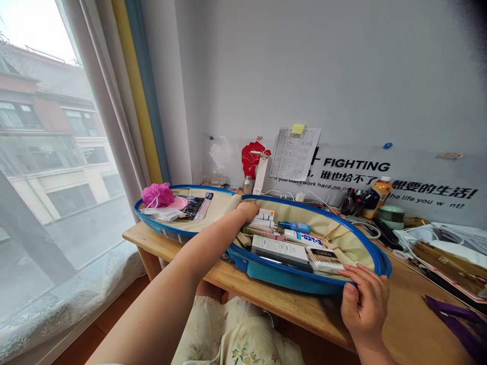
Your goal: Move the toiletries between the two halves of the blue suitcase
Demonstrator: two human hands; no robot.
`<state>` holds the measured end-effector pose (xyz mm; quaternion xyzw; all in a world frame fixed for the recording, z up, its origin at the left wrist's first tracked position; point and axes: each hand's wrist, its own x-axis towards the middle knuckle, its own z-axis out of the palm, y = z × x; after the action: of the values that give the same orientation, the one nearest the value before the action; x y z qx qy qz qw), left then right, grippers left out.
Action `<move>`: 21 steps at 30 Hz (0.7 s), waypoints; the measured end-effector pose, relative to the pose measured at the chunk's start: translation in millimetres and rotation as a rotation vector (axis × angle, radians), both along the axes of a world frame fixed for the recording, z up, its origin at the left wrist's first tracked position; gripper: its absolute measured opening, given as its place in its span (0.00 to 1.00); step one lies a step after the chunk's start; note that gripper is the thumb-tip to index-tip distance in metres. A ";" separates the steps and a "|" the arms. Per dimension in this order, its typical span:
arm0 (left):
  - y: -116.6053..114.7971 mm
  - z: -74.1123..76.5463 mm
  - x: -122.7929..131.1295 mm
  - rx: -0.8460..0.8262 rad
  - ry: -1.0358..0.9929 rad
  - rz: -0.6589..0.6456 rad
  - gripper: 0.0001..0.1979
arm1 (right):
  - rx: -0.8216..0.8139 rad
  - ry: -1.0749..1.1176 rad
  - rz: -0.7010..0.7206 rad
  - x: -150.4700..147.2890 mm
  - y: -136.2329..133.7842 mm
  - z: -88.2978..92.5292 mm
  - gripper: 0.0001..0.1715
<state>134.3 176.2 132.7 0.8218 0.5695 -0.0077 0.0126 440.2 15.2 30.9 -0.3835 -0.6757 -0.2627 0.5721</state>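
Note:
An open blue suitcase [289,278] lies flat on a wooden desk [266,299], both halves lined in beige. My left hand [247,209] reaches into the right half, fingers curled around the top of a small white box among tubes and boxes [279,237]. My right hand [363,299] grips the near blue rim of that half, thumb on top, beside a pack of cotton swabs [325,258]. The left half holds a pink bath sponge [158,194], white packets and a dark pouch [194,205].
A window with sheer curtain [57,203] fills the left. On the wall hang a printed sheet [293,152] and a lettered banner. An orange-capped bottle [379,195], cables, a green jar and papers crowd the desk's right side. Floral fabric [236,334] lies below the desk.

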 end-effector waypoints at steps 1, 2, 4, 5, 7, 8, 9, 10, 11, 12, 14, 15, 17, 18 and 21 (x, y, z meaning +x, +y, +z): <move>-1.9 0.3 0.8 -0.005 -0.005 0.004 0.17 | -0.002 0.001 0.000 0.0 0.1 -0.2 0.17; -4.1 1.2 1.8 -0.006 -0.013 0.008 0.17 | 0.001 0.000 0.000 -0.1 0.1 -0.2 0.17; -9.4 5.3 3.7 0.011 -0.039 0.022 0.16 | 0.014 -0.006 0.001 -0.7 -0.2 0.7 0.17; -11.9 8.8 4.0 0.034 -0.059 0.033 0.16 | 0.020 -0.010 0.002 -1.0 -0.5 1.5 0.17; -16.1 18.6 0.8 0.111 -0.112 0.074 0.16 | 0.025 -0.018 0.002 -1.6 -1.1 3.2 0.16; -17.6 24.5 -3.7 0.159 -0.142 0.106 0.16 | 0.025 -0.024 0.000 -1.7 -1.4 3.9 0.16; -18.9 30.5 -10.7 0.209 -0.170 0.147 0.17 | 0.024 -0.029 -0.002 -1.8 -1.6 4.5 0.16; -20.0 36.4 -20.5 0.256 -0.196 0.196 0.18 | 0.024 -0.036 -0.005 -1.7 -1.7 4.8 0.16; -21.4 41.6 -33.1 0.297 -0.217 0.253 0.19 | 0.024 -0.042 -0.007 -1.5 -1.8 5.0 0.16; -23.4 45.7 -48.3 0.333 -0.234 0.316 0.20 | 0.027 -0.049 -0.009 -1.4 -1.8 5.1 0.16; -30.1 49.5 -84.4 0.387 -0.256 0.455 0.20 | 0.033 -0.062 -0.014 -1.1 -1.6 5.0 0.16; -35.1 49.1 -104.1 0.408 -0.263 0.529 0.19 | 0.037 -0.066 -0.016 -1.1 -1.4 4.9 0.16; -48.1 44.0 -143.6 0.436 -0.279 0.677 0.19 | 0.039 -0.063 -0.019 -1.1 -1.1 4.7 0.16; -55.6 40.0 -162.4 0.447 -0.289 0.750 0.19 | 0.037 -0.059 -0.019 -1.1 -1.0 4.6 0.16; -77.6 26.6 -211.1 0.467 -0.332 0.969 0.25 | 0.027 -0.049 -0.022 -0.6 -0.9 3.7 0.16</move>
<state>-76.9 98.6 159.4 0.4373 0.8589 0.2549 -0.0782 439.6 14.3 34.6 -0.3767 -0.6817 -0.2873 0.5576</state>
